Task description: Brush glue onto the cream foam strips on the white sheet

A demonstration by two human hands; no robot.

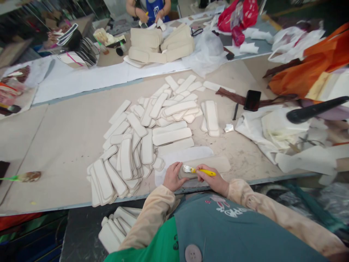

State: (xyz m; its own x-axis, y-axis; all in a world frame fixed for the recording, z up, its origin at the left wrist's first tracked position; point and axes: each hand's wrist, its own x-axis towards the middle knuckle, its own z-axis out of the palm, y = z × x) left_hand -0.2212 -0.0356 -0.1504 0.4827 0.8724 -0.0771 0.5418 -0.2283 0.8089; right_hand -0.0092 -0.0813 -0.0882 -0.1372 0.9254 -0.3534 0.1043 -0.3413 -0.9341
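Note:
My right hand (214, 179) is closed round the yellow handle of a small brush (205, 171). White paste coats the brush's bristles, which rest on the left end of a long beige strip with rounded ends (192, 175). At that same end, my left hand (172, 177) holds the strip between thumb and fingers. Another pale strip (218, 163) lies just behind it, over a white sheet (166, 160). To the left and beyond my hands spreads a large loose heap of similar cream strips (127, 156).
A white tub (283, 125) with a dark handle above it stands at the right, near a black phone (252, 100). A green-handled brush (28, 177) lies far left. Across the table a person in a blue apron (155, 11) works behind stacked beige panels (145, 40).

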